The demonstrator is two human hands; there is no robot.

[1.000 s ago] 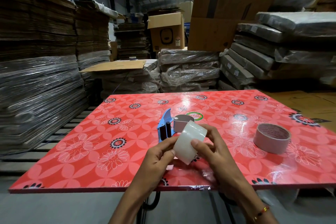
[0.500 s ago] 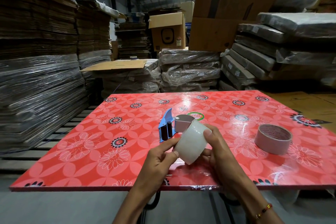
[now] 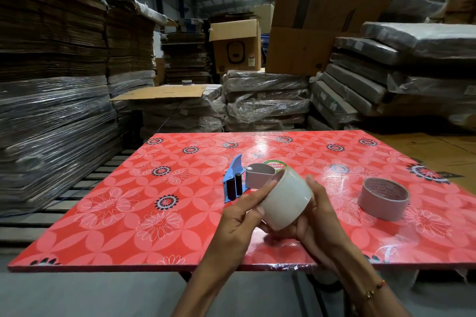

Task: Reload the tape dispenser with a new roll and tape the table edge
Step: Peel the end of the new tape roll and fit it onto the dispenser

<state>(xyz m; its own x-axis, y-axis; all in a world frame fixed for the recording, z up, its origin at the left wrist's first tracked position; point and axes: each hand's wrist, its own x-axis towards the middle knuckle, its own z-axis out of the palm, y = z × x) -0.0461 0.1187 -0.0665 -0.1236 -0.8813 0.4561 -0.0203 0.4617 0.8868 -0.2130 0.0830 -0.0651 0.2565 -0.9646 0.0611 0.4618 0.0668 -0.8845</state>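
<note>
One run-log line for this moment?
hands: left and right hold clear tape roll | dispenser on table, unloaded | brown roll idle

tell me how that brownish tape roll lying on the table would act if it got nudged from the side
The brownish tape roll lies flat on its open end on the table, so it would probably slide rather than roll. The tabletop looks glossy, so it may slip easily. It seems a thin hollow ring, likely light and stiff enough to keep its shape.
</note>
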